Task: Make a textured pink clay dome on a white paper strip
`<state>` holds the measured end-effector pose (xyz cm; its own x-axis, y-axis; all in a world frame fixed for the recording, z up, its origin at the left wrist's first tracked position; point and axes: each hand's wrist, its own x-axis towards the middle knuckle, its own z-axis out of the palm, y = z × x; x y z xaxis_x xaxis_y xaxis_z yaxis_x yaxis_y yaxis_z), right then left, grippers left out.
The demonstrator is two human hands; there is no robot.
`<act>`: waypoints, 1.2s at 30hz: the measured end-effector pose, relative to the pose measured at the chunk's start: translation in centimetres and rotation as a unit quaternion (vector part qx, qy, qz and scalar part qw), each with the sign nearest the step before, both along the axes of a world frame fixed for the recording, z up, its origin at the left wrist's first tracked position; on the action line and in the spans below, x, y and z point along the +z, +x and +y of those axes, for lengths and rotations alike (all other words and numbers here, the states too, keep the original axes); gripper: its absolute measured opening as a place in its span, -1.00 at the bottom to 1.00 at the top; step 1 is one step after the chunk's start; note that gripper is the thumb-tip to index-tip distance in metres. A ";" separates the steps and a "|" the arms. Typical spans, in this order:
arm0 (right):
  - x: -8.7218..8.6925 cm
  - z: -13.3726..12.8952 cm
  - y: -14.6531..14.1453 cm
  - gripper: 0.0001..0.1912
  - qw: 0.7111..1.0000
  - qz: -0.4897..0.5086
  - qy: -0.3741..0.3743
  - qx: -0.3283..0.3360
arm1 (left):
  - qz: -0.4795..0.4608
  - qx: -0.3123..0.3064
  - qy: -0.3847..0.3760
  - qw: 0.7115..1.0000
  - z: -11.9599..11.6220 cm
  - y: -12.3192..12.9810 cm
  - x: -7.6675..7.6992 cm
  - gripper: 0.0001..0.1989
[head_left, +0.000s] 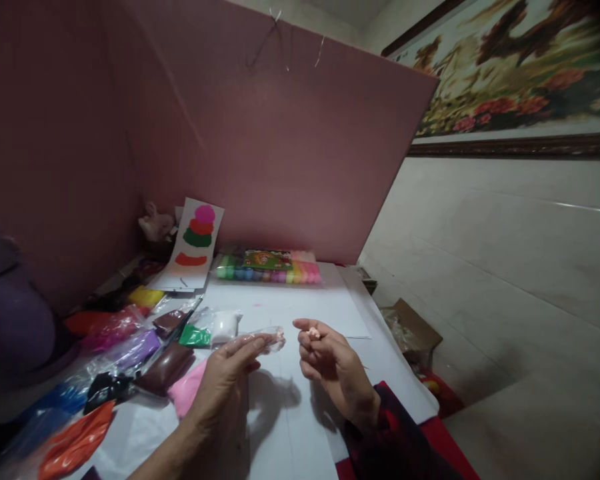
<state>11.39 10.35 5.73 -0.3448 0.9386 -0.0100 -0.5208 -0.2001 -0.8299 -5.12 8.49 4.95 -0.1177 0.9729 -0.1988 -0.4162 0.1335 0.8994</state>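
Note:
My left hand (233, 373) pinches a clear plastic bag (263, 340) with pale pink clay in it, some of the clay showing at the bag's right end. Facing it a short gap to the right, my right hand (337, 370) has curled fingers closed on a small lump of pale pink clay (313, 333). Both hands are raised over the white table sheet (280, 427), and their shadows fall on it. Just left of the bag lie a packet of white clay (225, 327) and a green packet (195, 336).
Packets of clay, among them brown (165, 370), pink (187, 387) and orange (77, 440), cover the table's left side. At the back are a long pack of coloured clay (270, 268) and a painted paper (195, 247). A cardboard box (415, 327) stands right of the table.

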 end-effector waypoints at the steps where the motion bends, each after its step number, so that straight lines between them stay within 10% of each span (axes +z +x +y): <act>1: 0.1 0.0 0.1 -0.73 1.000 0.010 -0.002 0.005 | 0.000 0.000 0.001 1.000 0.0 0.0 0.0 -0.71; 17: -1.2 0.6 -0.1 -0.65 0.994 -0.098 0.036 -0.033 | -0.294 -0.057 -0.081 0.951 -0.8 -0.7 0.9 -0.90; 36: -0.4 0.3 -0.2 -0.61 0.998 -0.017 0.046 -0.033 | -0.290 -0.075 -0.071 0.951 -0.4 -0.8 0.2 -0.88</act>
